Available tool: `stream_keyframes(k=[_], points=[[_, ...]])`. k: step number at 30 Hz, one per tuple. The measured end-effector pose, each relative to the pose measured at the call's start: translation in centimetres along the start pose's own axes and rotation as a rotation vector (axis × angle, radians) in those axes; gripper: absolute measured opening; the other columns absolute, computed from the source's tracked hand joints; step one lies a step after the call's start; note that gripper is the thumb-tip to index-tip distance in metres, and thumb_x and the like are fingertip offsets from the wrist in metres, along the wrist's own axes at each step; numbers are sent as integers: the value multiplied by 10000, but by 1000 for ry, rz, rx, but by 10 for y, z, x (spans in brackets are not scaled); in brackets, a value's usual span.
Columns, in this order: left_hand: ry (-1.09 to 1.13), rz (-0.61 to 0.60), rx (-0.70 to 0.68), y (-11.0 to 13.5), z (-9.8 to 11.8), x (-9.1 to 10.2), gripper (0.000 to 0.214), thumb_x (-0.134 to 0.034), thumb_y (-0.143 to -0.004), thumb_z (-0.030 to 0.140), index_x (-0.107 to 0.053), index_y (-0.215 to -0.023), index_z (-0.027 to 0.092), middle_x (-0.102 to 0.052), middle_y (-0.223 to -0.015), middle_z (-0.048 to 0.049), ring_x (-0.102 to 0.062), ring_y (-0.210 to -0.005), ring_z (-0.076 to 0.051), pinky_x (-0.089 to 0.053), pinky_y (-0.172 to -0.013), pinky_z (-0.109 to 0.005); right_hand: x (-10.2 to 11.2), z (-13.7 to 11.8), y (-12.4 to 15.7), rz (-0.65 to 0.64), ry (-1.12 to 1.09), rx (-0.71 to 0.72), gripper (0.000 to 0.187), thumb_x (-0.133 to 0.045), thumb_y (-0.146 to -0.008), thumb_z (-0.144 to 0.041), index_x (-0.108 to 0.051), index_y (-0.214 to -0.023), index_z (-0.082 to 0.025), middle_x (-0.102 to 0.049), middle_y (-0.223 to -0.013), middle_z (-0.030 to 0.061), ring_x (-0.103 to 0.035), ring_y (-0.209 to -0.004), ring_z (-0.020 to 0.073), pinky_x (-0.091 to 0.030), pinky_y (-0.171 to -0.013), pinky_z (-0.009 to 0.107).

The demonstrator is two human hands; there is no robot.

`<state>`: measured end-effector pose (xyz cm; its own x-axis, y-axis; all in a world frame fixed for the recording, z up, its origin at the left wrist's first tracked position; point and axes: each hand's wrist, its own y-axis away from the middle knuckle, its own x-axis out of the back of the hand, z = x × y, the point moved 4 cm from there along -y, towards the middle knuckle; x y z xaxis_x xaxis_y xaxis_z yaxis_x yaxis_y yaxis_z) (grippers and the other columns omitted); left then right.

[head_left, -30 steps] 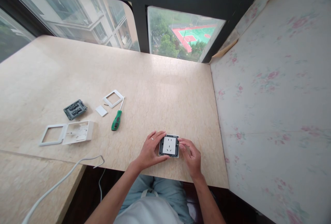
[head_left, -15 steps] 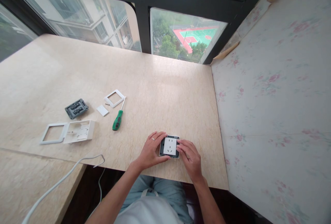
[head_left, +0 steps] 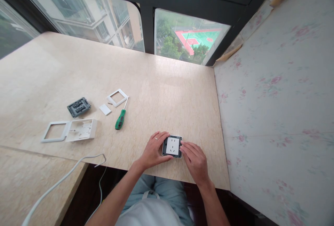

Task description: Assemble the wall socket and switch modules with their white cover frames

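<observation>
A wall socket (head_left: 172, 146) with a white slotted face and a dark grey frame lies near the front edge of the counter, seated on a white box of which only the rim shows. My left hand (head_left: 155, 150) grips it from the left, fingers at its top edge and thumb along the bottom. At its right side my right hand (head_left: 194, 160) is closed in a pinch, fingertips at the frame's right edge. Whatever those fingertips hold is too small to make out.
Left on the counter (head_left: 167, 90) are a green-handled screwdriver (head_left: 120, 118), a white frame (head_left: 124, 100), a small white plate (head_left: 105, 109), a grey socket insert (head_left: 79, 107), an open white box (head_left: 82, 130) and another frame (head_left: 65, 132). A white cable (head_left: 61, 180) crosses the front edge.
My right hand has shifted slightly right, its wrist turned a little. The left hand keeps its grip on the socket. The whole view has moved slightly.
</observation>
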<state>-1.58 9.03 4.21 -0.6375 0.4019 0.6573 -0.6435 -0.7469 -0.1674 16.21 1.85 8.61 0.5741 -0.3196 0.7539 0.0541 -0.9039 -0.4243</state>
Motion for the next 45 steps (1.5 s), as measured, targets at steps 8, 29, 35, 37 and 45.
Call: stream_keyframes(k=[8, 29, 35, 37, 45], points=[[-11, 8, -13, 0, 0, 0, 828, -738, -741, 522, -365, -1414, 216, -538, -1380, -138, -498, -1297, -286, -290, -1150, -498, -6, 1, -2, -6, -19, 4, 248, -575, -921, -138, -725, -1086, -246, -729, -1132, 70, -674, -1037, 233, -561, -883, 439], [-13, 9, -11, 0, -1, 0, 846, -735, -732, 542, -374, -1430, 229, -545, -1370, -132, -507, -1282, -299, -296, -1146, -506, -7, 3, 0, 22, -111, -92, 181, -603, -923, -213, -737, -1037, -257, -729, -1113, 79, -681, -1009, 234, -574, -876, 444], [-17, 25, -18, 0, 0, 0, 830, -730, -738, 545, -377, -1416, 221, -553, -1362, -128, -509, -1280, -290, -293, -1150, -500, -7, 2, 3, 10, -84, -52, 203, -613, -912, -184, -730, -1063, -254, -720, -1138, 90, -670, -1029, 236, -568, -888, 454], [-17, 24, -17, 0, 0, 0, 828, -729, -739, 551, -379, -1413, 219, -554, -1360, -129, -510, -1279, -289, -292, -1150, -498, -7, 2, 4, 2, -86, -46, 206, -619, -906, -182, -731, -1064, -252, -716, -1148, 93, -666, -1043, 240, -564, -898, 460], [-7, 12, -3, 1, -2, -2, 834, -725, -737, 553, -372, -1419, 227, -540, -1374, -132, -496, -1292, -296, -280, -1153, -507, -10, 7, 4, 2, -108, -131, 236, -564, -936, -196, -707, -1118, -243, -690, -1195, 99, -640, -1106, 243, -542, -950, 478]])
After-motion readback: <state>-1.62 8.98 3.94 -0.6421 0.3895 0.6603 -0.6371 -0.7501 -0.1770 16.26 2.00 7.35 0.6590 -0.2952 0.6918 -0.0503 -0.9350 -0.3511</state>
